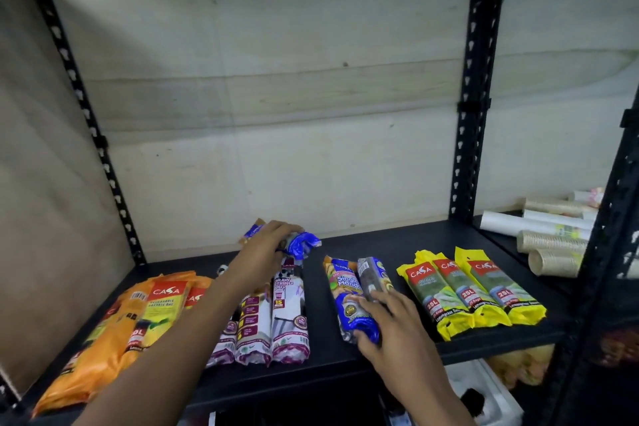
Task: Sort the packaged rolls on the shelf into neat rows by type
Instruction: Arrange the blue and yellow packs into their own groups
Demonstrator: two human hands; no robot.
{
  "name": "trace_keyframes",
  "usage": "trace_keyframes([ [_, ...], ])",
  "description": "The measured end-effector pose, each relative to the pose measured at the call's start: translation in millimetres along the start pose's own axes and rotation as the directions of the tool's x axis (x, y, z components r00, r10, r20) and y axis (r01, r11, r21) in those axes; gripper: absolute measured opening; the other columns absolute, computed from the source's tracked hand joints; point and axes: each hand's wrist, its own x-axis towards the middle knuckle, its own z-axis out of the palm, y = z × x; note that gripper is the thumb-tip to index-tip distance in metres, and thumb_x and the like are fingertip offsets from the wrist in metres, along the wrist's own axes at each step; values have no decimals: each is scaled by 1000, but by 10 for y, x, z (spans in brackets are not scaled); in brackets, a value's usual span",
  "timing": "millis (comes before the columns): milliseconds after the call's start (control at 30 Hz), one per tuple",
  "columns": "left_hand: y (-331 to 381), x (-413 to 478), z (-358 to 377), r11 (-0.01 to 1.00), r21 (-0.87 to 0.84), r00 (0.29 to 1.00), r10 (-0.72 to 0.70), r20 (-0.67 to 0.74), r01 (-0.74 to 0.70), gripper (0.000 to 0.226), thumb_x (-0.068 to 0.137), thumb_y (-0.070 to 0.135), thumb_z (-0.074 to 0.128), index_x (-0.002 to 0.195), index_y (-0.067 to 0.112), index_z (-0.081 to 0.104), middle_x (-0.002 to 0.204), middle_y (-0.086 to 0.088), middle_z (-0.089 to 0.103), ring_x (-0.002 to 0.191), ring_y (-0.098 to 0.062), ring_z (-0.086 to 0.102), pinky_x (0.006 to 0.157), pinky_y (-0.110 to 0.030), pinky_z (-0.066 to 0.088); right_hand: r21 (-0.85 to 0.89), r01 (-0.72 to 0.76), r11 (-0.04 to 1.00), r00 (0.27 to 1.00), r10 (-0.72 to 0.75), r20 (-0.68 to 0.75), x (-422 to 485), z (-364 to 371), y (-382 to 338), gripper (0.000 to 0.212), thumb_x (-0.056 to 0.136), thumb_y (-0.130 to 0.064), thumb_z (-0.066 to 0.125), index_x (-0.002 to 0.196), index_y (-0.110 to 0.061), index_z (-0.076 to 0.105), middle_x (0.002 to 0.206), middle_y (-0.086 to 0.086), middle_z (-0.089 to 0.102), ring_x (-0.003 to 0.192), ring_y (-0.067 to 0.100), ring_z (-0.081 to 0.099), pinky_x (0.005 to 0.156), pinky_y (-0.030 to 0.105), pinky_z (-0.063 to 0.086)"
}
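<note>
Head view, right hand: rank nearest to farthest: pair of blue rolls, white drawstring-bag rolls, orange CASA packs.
1. pair of blue rolls: under the right hand, touching it.
2. white drawstring-bag rolls: next row to its left, apart from it.
3. orange CASA packs: far left end.

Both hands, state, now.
Left hand: grips a blue roll at the back.
Right hand: clasps the near end of two blue rolls.
</note>
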Motion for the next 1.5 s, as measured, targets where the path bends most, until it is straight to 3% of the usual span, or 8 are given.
trace_keyframes([
  [133, 337, -279, 1, 990, -44, 986, 139, 91, -136, 74, 74, -13, 49, 129, 37, 53, 133, 16, 49, 123, -3, 46, 101, -26, 42, -16, -48, 999, 994, 46, -97, 2, 53, 60, 50, 79, -36, 77, 126, -26, 65, 134, -4, 58, 133, 20, 40, 96, 40, 52],
  [267, 544, -600, 84, 970, -101, 957, 237, 169, -222, 56, 83, -1, 44, 125, 33, 58, 136, 11, 53, 129, -2, 45, 106, -23, 37, -53, -49, 997, 994, 44, -104, 24, 24, 100, 46, 82, -35, 75, 125, -22, 66, 129, -6, 60, 133, 24, 42, 96, 39, 52],
  [433, 650, -748, 203, 973, -73, 950, 229, 211, -218, 68, 83, -16, 41, 123, 36, 58, 141, 15, 45, 134, 3, 34, 110, -24, 33, -48, 7, 999, 995, -11, -95, 45, -7, 172, 44, 82, -33, 75, 123, -20, 66, 127, -5, 58, 130, 23, 45, 100, 37, 49],
  [733, 903, -811, 298, 974, -112, 928, 223, 300, -197, 51, 91, -1, 49, 125, 38, 55, 142, 19, 42, 133, 3, 34, 110, -28, 35, -36, 80, 996, 996, -81, -40, 40, -62, 237, 46, 89, -40, 66, 131, -24, 60, 132, -10, 53, 135, 16, 38, 105, 28, 42],
  [933, 1007, -918, 257, 974, -151, 906, 211, 366, -167, 68, 78, -3, 46, 135, 35, 42, 151, 18, 25, 141, -1, 23, 114, -25, 29, -46, 88, 995, 995, -89, -33, 39, -66, 237, 46, 90, -42, 63, 132, -25, 59, 130, -12, 55, 136, 16, 37, 102, 29, 44],
  [1067, 1054, -947, 222, 981, -118, 893, 192, 407, -156, 69, 78, 9, 56, 136, 38, 34, 152, 21, 17, 139, -8, 27, 110, -30, 35, -52, 90, 995, 996, -91, -11, 39, -75, 217, 46, 92, -44, 59, 135, -28, 55, 133, -13, 53, 139, 14, 32, 101, 28, 44],
  [1300, 1177, -1015, 190, 983, -82, 937, 182, 299, -164, 56, 78, 35, 63, 126, 37, 35, 146, 23, 25, 134, 1, 26, 113, -33, 24, 3, 127, 992, 990, -127, 68, 50, -131, 160, 52, 92, -53, 51, 140, -32, 46, 137, -17, 41, 141, 8, 22, 100, 25, 44],
  [1500, 1397, -927, 376, 971, -90, 970, 227, 91, -219, 43, 88, 49, 59, 128, 42, 45, 141, 25, 33, 132, -1, 35, 107, -27, 33, 136, 102, 985, 994, -107, 27, 52, -477, 141, 48, 88, -53, 47, 135, -42, 45, 140, -28, 32, 120, -4, 45, 88, 25, 50],
])
